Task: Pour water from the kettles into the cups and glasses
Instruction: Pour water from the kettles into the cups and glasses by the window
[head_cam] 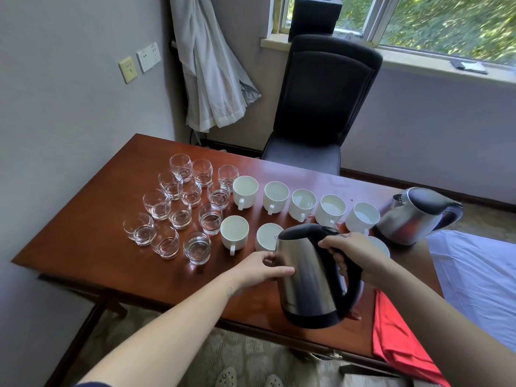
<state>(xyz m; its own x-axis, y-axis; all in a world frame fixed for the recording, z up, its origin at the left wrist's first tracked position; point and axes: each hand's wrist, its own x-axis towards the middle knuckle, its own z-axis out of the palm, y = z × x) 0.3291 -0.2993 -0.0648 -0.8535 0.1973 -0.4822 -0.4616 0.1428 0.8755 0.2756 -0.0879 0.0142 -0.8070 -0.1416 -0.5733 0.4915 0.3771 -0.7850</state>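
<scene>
A person is working at a dark reddish-brown wooden table [97,241], and I am viewing it from the head-worn camera. The right hand [351,252] is gripping the black handle of a brushed stainless-steel kettle with a black lid and base [307,275], fingers wrapped fully round the handle. The left hand [262,268] is steadying the kettle's steel wall, thumb lying flat on the metal and fingers reaching toward the front, their tips hidden from me. The kettle is standing nearly upright over the table's near edge; I cannot tell whether its base is touching the wood. Its spout side is facing a white ceramic cup [268,237] in the near row, just beside the left hand.

Five more white cups [303,203] are lining up in a far row. To their left, a cluster of clear round glass tumblers [181,210] is holding shallow water. A second steel kettle [416,216] is sitting at the table's right end. A red cloth [396,331] is draping over the near right corner, and a black high-backed chair [321,107] is standing behind the table.
</scene>
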